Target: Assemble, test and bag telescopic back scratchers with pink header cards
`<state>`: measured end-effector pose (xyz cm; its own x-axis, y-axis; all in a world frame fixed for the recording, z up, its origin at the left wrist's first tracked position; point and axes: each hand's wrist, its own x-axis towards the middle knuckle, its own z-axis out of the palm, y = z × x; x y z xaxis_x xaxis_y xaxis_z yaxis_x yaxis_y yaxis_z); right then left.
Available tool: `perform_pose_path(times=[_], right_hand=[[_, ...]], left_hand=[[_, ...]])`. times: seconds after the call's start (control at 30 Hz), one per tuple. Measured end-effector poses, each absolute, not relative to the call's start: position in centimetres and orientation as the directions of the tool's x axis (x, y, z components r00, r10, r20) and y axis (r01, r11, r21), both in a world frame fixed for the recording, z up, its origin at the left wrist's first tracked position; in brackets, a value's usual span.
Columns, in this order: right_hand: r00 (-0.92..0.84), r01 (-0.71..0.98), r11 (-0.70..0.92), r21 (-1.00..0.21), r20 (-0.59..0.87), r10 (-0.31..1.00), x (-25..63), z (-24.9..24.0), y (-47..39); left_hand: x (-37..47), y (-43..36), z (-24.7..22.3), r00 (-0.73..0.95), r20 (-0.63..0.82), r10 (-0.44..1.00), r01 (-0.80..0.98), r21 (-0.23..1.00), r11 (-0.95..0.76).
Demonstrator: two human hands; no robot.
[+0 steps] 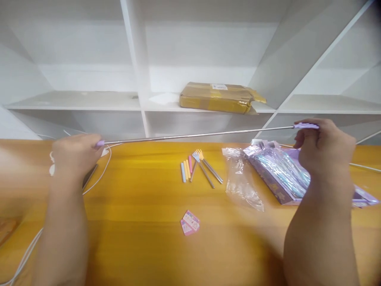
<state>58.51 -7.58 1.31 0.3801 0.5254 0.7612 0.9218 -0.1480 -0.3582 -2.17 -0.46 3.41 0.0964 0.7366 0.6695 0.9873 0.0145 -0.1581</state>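
Observation:
A long thin metal rod (190, 136) with purple ends stretches almost level above the back of the wooden table. My left hand (76, 153) is closed around its purple handle at the left end. At the other end, my right hand (326, 145) grips the purple claw-like head between thumb and fingers. Below the rod lie metal sticks (208, 174) with blue and yellow claw heads. Beside them are several coloured handles (186, 170) in blue, yellow and pink. Two small pink cards (190, 222) overlap nearer the front.
A clear plastic bag (241, 178) lies right of the sticks. Beyond it, a purple box (274, 182) holds wrapped items. A torn cardboard parcel (218, 97) sits on the white shelf (74, 100). White cables (102, 174) and a dark flat object are at the left.

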Motion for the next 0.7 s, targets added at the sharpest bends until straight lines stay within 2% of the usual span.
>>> perform_pose_path(times=[0.1,0.23,0.4,0.6,0.7], right_hand=[[0.474,0.881,-0.287,-0.377,0.703,0.53,58.5,1.6,-7.5],[0.586,0.81,-0.373,-0.452,0.621,0.521,58.3,1.6,-7.2],[0.667,0.732,-0.534,-0.423,0.604,0.436,57.9,1.3,-6.4],[0.639,0.751,-0.497,-0.434,0.668,0.381,57.7,1.3,-6.1],[0.592,0.777,-0.463,-0.426,0.745,0.307,58.7,0.9,-6.4]], left_hand=[[-2.0,-0.6,3.2,0.135,0.674,0.727,0.983,-0.181,-0.016],[-2.0,-0.8,3.3,0.157,0.653,0.74,0.979,-0.2,-0.032],[-2.0,-1.0,3.3,0.14,0.636,0.759,0.975,-0.221,0.006],[-2.0,-0.6,2.8,0.136,0.626,0.768,0.97,-0.243,0.026],[-2.2,-0.4,2.8,0.145,0.629,0.764,0.973,-0.232,0.006]])
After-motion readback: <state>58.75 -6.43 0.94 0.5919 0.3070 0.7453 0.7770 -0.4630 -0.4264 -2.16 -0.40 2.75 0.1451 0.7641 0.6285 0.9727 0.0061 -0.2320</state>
